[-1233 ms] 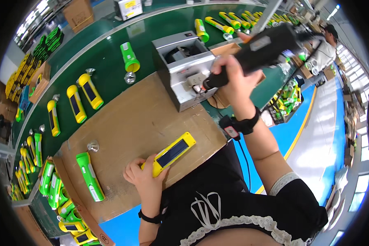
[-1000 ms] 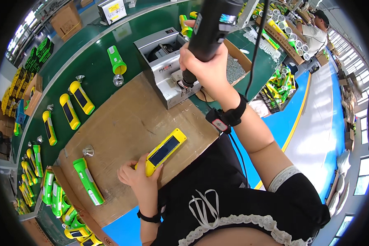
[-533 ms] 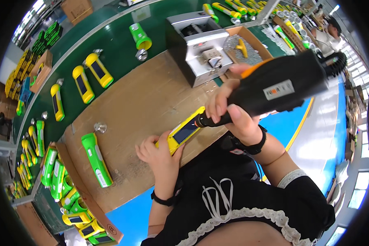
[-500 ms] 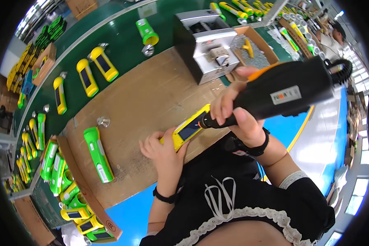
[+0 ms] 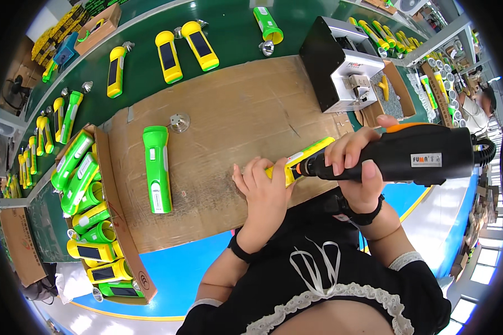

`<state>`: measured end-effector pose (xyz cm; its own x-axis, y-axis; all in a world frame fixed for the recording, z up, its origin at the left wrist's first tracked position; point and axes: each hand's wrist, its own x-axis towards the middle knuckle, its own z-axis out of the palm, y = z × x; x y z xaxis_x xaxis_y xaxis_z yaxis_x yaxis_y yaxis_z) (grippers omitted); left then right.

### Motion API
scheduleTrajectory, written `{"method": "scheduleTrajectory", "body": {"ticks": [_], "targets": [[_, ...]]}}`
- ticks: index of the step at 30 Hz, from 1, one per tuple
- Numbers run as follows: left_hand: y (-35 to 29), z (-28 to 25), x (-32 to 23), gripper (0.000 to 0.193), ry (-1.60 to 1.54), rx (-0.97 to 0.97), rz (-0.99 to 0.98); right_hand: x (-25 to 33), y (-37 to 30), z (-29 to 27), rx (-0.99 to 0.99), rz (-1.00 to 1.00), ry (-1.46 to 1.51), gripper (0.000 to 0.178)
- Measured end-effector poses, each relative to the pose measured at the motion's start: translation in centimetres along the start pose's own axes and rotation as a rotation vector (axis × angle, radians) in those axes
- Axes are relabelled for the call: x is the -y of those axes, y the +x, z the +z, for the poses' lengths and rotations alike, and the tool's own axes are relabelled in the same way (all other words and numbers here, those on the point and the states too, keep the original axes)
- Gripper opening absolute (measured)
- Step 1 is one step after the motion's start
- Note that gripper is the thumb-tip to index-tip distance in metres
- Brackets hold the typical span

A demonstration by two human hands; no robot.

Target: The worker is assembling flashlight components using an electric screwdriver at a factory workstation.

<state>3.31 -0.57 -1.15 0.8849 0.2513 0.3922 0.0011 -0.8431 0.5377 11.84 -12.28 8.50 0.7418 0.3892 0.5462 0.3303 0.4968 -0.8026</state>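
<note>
My left hand [image 5: 265, 192] is closed around the near end of a yellow and green flashlight [image 5: 313, 149], which lies slanted at the cardboard's front edge. Its light-coloured side strip now faces up. In my right hand [image 5: 356, 167] is a black electric screwdriver [image 5: 430, 142] with an orange part on top, held almost level. The screwdriver's tip is at the flashlight's near end, beside my left fingers; whether it touches a screw cannot be made out. To the left lies a green flashlight [image 5: 158, 167], with a loose silver reflector [image 5: 179, 122] by its head.
A cardboard sheet [image 5: 223, 117] covers the bench. Beyond it stand a black and silver machine [image 5: 341, 78] and an open box [image 5: 411, 103] holding a yellow tool. A carton [image 5: 117, 229] full of flashlights is at left. Yellow flashlights [image 5: 169, 58] line the back; a person [image 5: 478, 109] is far right.
The flashlight has been turned from panel up to side strip up. The screwdriver tip has moved toward its near end, close to my left fingers. The whole view has shifted.
</note>
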Motion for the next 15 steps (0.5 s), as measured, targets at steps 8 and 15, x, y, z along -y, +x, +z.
{"method": "scheduleTrajectory", "body": {"ticks": [8,15], "targets": [[0.3,0.1,0.2,0.051,0.031,-0.028,0.019,-1.2,0.4,0.0,0.054,0.023,0.001,0.057],[1.4,-1.1,0.4,0.054,0.011,0.087,0.038,-2.6,1.3,0.6,0.231,0.078,-0.188,0.048]]}}
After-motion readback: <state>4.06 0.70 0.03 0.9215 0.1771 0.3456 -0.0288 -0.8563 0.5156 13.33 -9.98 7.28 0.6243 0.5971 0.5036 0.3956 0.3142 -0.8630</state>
